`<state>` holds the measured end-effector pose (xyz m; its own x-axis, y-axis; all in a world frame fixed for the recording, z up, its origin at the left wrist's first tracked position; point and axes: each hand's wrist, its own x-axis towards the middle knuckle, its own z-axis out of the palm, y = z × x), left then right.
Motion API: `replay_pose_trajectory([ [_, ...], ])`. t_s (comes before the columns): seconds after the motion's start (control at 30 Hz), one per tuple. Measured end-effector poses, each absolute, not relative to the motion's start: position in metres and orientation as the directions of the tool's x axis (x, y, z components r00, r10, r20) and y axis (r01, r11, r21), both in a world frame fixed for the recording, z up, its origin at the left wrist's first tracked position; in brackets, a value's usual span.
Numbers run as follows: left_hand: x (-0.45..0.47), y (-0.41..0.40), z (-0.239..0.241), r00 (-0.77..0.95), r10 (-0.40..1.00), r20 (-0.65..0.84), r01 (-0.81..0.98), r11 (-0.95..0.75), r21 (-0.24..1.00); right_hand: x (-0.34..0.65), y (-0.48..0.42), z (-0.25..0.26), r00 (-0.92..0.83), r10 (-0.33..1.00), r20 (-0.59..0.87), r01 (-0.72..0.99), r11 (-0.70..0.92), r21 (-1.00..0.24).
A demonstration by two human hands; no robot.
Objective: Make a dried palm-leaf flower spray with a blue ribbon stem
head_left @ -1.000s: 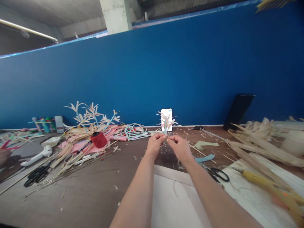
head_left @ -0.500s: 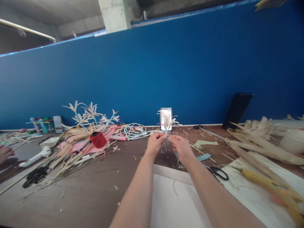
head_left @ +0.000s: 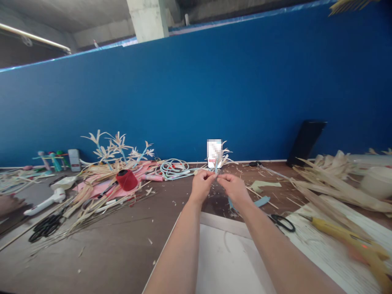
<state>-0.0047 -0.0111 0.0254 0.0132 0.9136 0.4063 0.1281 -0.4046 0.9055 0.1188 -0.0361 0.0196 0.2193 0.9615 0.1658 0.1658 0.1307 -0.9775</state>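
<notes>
In front of me, the thumb and fingers of my left hand [head_left: 202,185] pinch the light blue stem [head_left: 216,166] of a straw-coloured handmade flower [head_left: 226,152]. The flower stands upright, its thin petals spread above the fingers. My right hand [head_left: 235,188] is closed in a pinch at the same stem, its fingertips almost meeting those of the left. A light blue strip [head_left: 263,201] shows below and behind the right wrist; whether it joins the stem is hidden. Right behind the flower stands a phone [head_left: 214,154] with a lit, blurred screen.
A white board [head_left: 229,257] lies under my forearms. To the right are black scissors [head_left: 283,223], a yellow glue gun [head_left: 343,234] and dry husks [head_left: 339,183]. Leftward are a red thread spool [head_left: 126,180], finished flowers [head_left: 118,145] and more scissors [head_left: 45,227]. Another person's blurred hand [head_left: 10,205] is far left.
The flower's head has shifted slightly right and turned between my fingers. The blue strip has shifted a little. At far left, the other person's hand has moved further into view.
</notes>
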Motion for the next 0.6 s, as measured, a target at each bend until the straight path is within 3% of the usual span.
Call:
replay_pose_trajectory([
  [0.2, -0.004, -0.013, 0.029, -0.017, 0.92, 0.392, 0.13, -0.387, 0.913, 0.12, -0.041, 0.028, 0.194, 0.938, 0.287, 0.387, 0.196, -0.901],
  [0.6, -0.002, -0.015, 0.029, -0.058, 0.928, 0.367, 0.131, -0.357, 0.925, 0.114, -0.045, 0.032, 0.214, 0.91, 0.355, 0.539, 0.193, -0.82],
])
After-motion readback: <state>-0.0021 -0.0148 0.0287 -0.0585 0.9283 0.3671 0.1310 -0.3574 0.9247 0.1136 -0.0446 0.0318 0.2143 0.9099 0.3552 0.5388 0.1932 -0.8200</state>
